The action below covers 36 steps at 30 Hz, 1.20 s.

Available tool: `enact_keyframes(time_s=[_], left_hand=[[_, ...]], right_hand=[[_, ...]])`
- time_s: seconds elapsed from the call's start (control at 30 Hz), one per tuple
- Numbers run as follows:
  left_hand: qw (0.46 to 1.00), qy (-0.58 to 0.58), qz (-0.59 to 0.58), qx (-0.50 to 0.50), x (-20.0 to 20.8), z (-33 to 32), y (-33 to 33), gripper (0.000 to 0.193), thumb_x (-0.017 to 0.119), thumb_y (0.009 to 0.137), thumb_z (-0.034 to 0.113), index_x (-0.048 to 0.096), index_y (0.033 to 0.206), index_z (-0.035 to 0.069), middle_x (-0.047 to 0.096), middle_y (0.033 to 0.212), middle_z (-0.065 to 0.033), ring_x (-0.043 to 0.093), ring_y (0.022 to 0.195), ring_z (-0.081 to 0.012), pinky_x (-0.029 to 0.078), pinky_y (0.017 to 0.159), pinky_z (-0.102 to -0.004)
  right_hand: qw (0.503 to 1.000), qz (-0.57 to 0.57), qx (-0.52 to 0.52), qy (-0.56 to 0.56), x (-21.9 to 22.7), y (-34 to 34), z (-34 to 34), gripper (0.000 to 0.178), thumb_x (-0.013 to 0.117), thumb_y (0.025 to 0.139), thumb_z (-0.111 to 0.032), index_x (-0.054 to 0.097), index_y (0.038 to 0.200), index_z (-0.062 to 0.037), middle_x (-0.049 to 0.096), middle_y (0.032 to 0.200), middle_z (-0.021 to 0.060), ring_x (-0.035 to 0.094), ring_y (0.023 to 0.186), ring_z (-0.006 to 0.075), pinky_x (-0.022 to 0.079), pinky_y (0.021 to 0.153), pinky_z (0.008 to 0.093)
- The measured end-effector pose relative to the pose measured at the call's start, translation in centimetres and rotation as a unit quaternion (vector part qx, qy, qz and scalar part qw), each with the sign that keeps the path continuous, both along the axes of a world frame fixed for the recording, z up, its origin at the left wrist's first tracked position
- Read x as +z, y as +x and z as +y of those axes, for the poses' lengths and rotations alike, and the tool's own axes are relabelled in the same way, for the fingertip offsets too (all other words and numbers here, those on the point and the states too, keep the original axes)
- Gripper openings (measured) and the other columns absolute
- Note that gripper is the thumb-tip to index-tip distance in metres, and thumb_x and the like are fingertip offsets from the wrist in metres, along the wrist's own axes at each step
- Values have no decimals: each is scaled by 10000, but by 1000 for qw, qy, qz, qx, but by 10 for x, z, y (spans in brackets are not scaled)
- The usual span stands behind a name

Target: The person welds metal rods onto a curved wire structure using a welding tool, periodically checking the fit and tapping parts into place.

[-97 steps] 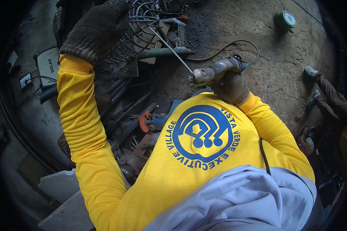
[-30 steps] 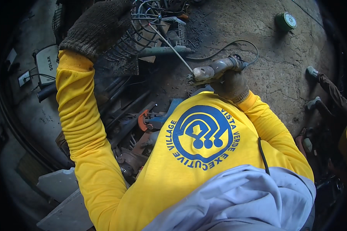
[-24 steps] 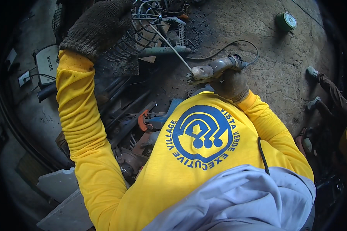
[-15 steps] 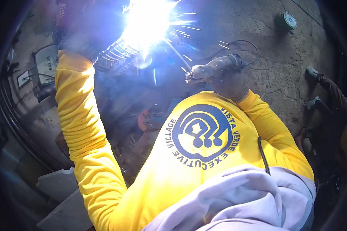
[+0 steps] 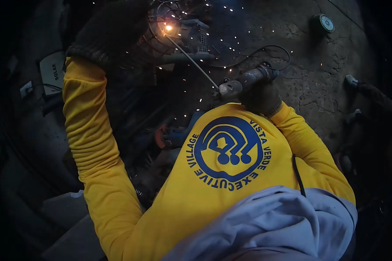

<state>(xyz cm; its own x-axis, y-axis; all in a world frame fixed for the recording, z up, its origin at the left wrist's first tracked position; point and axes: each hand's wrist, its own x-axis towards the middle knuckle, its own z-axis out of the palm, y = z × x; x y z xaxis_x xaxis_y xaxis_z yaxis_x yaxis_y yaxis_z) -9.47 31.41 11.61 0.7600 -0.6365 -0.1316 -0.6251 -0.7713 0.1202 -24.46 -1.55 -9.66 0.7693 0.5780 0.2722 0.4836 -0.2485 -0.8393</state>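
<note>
My right hand [image 5: 262,96], in a dark glove, is closed around a welding electrode holder [image 5: 246,81]. From its jaw a thin welding rod [image 5: 194,63] slants up and left. The rod's tip is at a small orange glowing spot on a round frame of metal bars [image 5: 154,32]. My left hand [image 5: 111,32], in a dark knit glove, is beside this frame at the upper left. Its fingers are lost in shadow, so its grip on the frame cannot be made out. Sparks are scattered around the glowing spot.
A cable [image 5: 287,54] loops from the holder across the concrete floor [image 5: 309,82]. A power tool with an orange-red part [image 5: 160,136] lies below. At the upper right sits a round green-rimmed object [image 5: 322,24]; another person's shoe [image 5: 352,81] shows at right. A pale panel [image 5: 52,71] stands left.
The dazzling white-blue arc has died down to a small orange glow, and the scene has darkened. The round frame and the rod's tip now show. Both hands stay in nearly the same place.
</note>
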Motion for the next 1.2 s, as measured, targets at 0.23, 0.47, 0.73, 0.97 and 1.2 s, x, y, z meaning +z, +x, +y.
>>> enact_keyframes(time_s=[0.23,0.47,0.73,0.97,1.2], left_hand=[[997,71,20,35,34,-41,-8,196,574,925,170,612,1055,29,649,838,-205,651,742,-403,500,654,-450],[995,90,13,32,11,-13,-6,199,585,935,194,613,1053,37,647,841,-204,654,766,-403,515,687,-462],[990,125,10,67,16,-20,-8,231,584,936,202,618,1087,30,672,894,-206,657,838,-414,524,730,-476],[995,98,4,34,10,-10,-2,228,577,935,200,619,1080,28,675,893,-211,665,835,-401,524,726,-471],[995,87,7,42,9,-10,-2,226,575,935,197,619,1078,27,674,889,-211,666,834,-397,523,723,-469]], right_hand=[[996,76,-31,39,-3,-1,-2,347,794,794,-184,674,1107,-94,720,992,94,713,864,269,569,792,364],[998,55,-39,21,-3,-2,2,370,799,781,-183,653,1107,-88,706,924,92,711,828,274,578,758,362],[996,33,-77,41,-7,-3,6,306,798,783,-174,675,1046,-77,707,893,100,713,783,277,586,723,365],[997,-43,-70,4,5,6,12,310,793,801,-176,687,1087,-121,709,1016,74,700,899,263,571,808,366],[989,60,-45,125,11,9,15,230,748,856,-229,698,1058,-131,700,1084,29,664,1010,232,520,913,335]])
